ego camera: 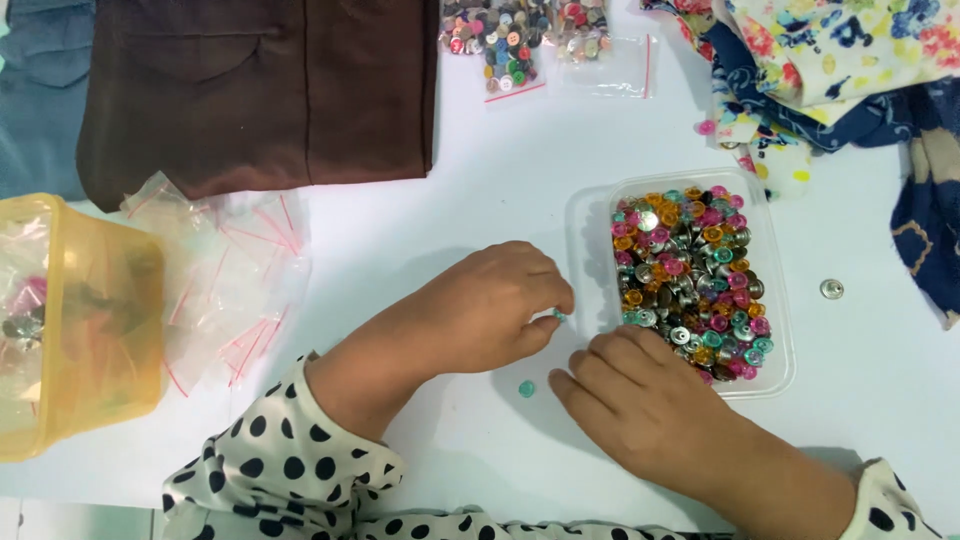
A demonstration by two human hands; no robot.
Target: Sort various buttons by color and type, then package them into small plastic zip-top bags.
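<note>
Left hand (480, 310): resting knuckles-up on the white table (450, 210), fingers curled inward, fingertips pressed together on a small teal button (560, 316) that shows only as a sliver at the tip of the pinch, just left of the clear plastic tray (590, 215). The pinched button is too small and too covered to tell which way its face turns; being round, it shows no long axis. Right hand (640, 400): palm down, fingers loosely bent and lying against the near left corner of the tray, fingertips at the edge of the heap; whether it grips anything cannot be told. Second teal button (526, 388): lying flat, face up, on the table between the two hands, below the left fingertips and just left of the right fingers, touching neither. Tray contents: a dense heap of metal snap buttons (690, 280) in pink, orange, teal and silver. Single silver snap (831, 289): loose on the table to the right of the tray. Far edge: two small clear bags of mixed buttons (520, 40), brown folded cloth (260, 90), floral cloth (830, 60) at upper right. Left side: yellow translucent tub (80, 330) with a pile of empty clear zip bags (240, 280) beside it. Both sleeves white with black dots.
</note>
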